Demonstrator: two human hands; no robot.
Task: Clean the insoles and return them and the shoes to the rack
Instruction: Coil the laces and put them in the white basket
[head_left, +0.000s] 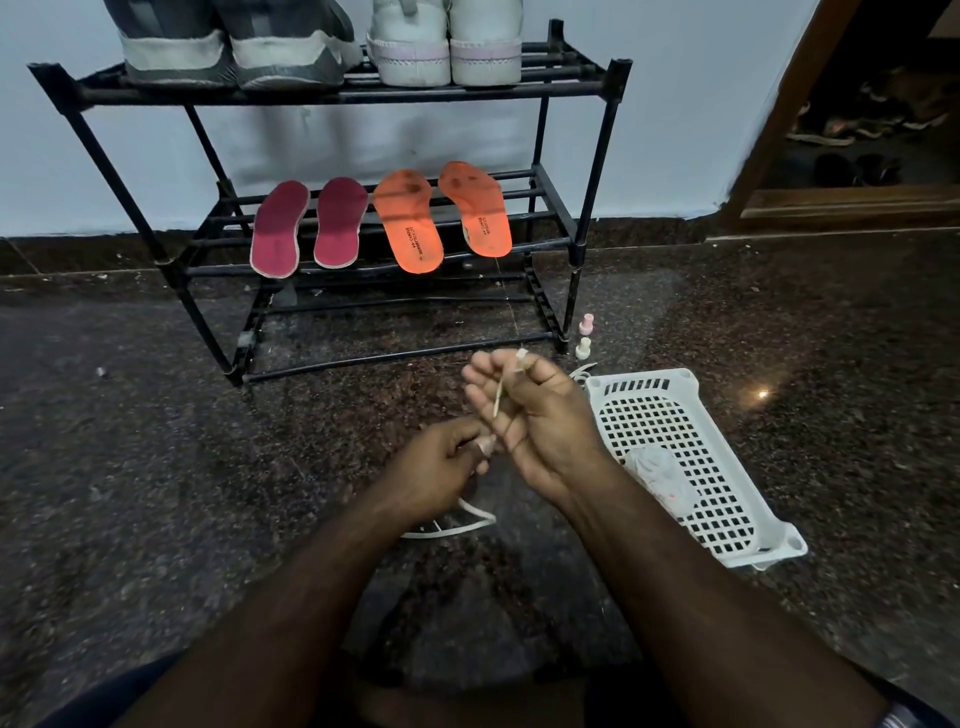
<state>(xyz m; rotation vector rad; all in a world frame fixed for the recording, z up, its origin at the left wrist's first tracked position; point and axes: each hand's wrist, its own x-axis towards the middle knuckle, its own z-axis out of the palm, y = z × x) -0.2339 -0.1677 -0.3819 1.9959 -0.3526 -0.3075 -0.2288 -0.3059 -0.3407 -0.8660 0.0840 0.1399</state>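
A black tubular shoe rack (576, 208) stands on a dark speckled stone floor (156, 441) against a pale wall (104, 171). On the top shelf, a pair of grey shoes (228, 47) sits at the left and a pair of white shoes (447, 47) sits just beside it at the right, all four with heels toward the camera. On the middle shelf, four insoles lie side by side, tilted with their near ends hanging over the front bar: two maroon insoles (306, 226) at the left and two orange insoles (441, 215) at the right, the orange ones carrying printed text near the heel. The bottom level of the rack holds nothing visible. Both hands are raised in front of the rack, above the floor. The right hand (535, 421) is held palm toward the camera with its fingers loosely curled; a thin pale strip (497, 397) runs across them, and the grip on it cannot be determined. The left hand (441, 467) is lower, fingers closed around something small at their tips, unidentifiable due to blur. A white curved strip (457, 522) lies on the floor under the left wrist. A white perforated plastic basket (737, 525) rests on the floor at the right, containing a crumpled white cloth (660, 478). Two small bottles (585, 338) stand near the rack's front right leg.
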